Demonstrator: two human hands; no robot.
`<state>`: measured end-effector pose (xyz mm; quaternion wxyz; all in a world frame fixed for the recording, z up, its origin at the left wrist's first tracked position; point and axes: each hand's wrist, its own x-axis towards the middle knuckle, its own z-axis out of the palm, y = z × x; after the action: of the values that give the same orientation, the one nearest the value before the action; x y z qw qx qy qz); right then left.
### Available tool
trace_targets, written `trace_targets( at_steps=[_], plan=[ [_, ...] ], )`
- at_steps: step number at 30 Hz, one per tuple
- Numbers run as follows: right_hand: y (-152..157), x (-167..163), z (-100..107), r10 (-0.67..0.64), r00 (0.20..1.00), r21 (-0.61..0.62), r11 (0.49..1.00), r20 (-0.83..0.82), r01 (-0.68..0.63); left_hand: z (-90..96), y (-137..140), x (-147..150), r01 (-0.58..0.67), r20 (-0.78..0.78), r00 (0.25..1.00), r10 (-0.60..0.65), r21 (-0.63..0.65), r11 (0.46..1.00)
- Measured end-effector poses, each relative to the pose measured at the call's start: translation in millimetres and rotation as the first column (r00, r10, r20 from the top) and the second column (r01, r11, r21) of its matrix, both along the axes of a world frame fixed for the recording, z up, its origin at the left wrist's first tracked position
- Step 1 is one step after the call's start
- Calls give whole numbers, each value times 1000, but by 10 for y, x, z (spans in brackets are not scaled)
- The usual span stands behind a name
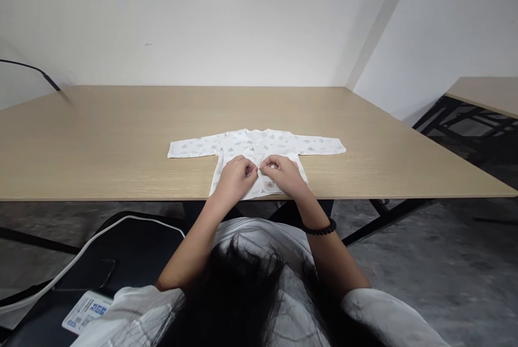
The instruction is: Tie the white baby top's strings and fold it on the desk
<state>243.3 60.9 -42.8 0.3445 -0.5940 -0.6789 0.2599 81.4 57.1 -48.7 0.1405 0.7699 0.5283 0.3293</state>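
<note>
Pinching the little shirt (pixel 259 147) at its middle, the left hand (pixel 234 177) and right hand (pixel 283 173) touch. It looks soft and light. It lies at 6 o'clock on the worktop (pixel 101 136).

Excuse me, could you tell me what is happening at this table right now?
A person is working on a small white baby shirt spread flat on a wooden table, sleeves out to both sides. The left hand and right hand meet at the shirt's front middle, fingers pinching the fabric near the table's near edge.
</note>
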Motion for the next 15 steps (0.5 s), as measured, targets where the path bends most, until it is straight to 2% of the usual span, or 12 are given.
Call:
trace_targets(
  at_steps=[7,12,15],
  plan=[
    [44,38,-82,56,991,41,998,-119,-51,-17,14,-2,-7,-15,1000,8,15,1000],
    [58,65,-133,67,997,159,985,32,-71,-46,17,-1,-16,-13,1000,17,75,997],
    [38,143,-146,189,970,237,946,151,-221,-33,-14,-43,41,-90,995,-33,87,995]
  ],
)
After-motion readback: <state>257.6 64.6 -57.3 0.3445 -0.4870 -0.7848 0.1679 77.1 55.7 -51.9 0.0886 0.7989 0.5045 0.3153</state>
